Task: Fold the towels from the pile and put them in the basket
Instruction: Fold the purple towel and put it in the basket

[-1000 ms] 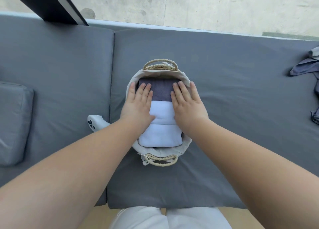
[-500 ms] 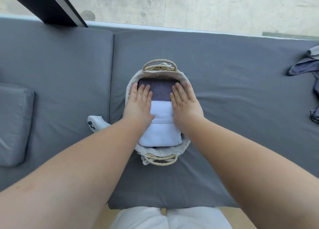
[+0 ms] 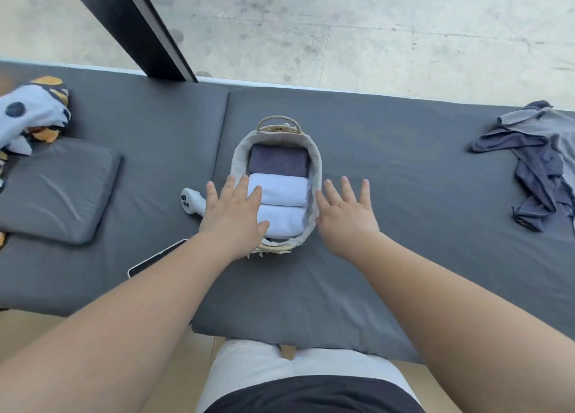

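Observation:
A small oval basket (image 3: pixel 315 163) with rope handles sits on the grey cushion. Inside it lie a folded dark purple towel (image 3: pixel 278 161) at the far end and two folded white towels (image 3: pixel 281 205) nearer me. My left hand (image 3: pixel 234 216) hovers flat over the basket's near left rim, fingers spread, holding nothing. To the right of the basket, my right hand (image 3: pixel 347 215) is open with fingers apart, off the basket. A loose pile of grey and blue towels (image 3: pixel 543 163) lies at the far right.
A white controller (image 3: pixel 191 201) lies just left of the basket, and a phone or tablet (image 3: pixel 155 257) sits under my left forearm. A grey pillow (image 3: pixel 53 191) and patterned cloth (image 3: pixel 29 114) are at far left. A concrete floor lies beyond the cushion.
Both hands have lifted off the towels in the basket and drawn back and outward. The view has pulled back, now showing the pile and the pillow.

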A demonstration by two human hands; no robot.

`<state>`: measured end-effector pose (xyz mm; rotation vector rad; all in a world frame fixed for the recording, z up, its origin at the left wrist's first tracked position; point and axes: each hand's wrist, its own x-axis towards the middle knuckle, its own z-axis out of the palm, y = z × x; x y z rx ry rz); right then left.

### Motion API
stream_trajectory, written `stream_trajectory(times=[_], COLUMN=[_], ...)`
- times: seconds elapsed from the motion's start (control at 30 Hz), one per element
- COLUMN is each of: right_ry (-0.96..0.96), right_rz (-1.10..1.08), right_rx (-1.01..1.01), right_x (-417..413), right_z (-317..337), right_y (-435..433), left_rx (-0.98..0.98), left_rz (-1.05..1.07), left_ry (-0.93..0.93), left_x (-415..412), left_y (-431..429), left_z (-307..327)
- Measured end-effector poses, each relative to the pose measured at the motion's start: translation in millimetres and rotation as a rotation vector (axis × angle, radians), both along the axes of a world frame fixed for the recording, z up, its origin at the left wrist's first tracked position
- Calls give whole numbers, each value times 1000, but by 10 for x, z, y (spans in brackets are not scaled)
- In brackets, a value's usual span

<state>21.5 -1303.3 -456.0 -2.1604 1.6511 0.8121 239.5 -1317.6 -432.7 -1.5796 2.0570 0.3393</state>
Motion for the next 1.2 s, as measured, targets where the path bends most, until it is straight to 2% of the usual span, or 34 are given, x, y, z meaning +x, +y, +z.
stream_trajectory(times=[0.23, 0.73, 0.93, 1.1, 1.2], right_ry=[-82, -224, -253, -298, -305], right_rz=[-124, -542, -664, -746, -759], right_rx=[-62, -159, -160, -160, -152], right_x=[-417, -1350, -2165, -3356, -4171], right_z=[549, 945, 871, 805, 813], right_y=[615, 2437, 2885, 3198, 3368], left_rx=[-121, -36, -46, -47, -38], left_rz=[173, -59, -115, -154, -87], left_ry=[196, 276, 271, 294, 335], left_x=[-194, -1104, -1982, -3226, -3994], left_y=[725, 1773, 2036, 2237, 2372], left_z=[481, 803, 780, 685, 661])
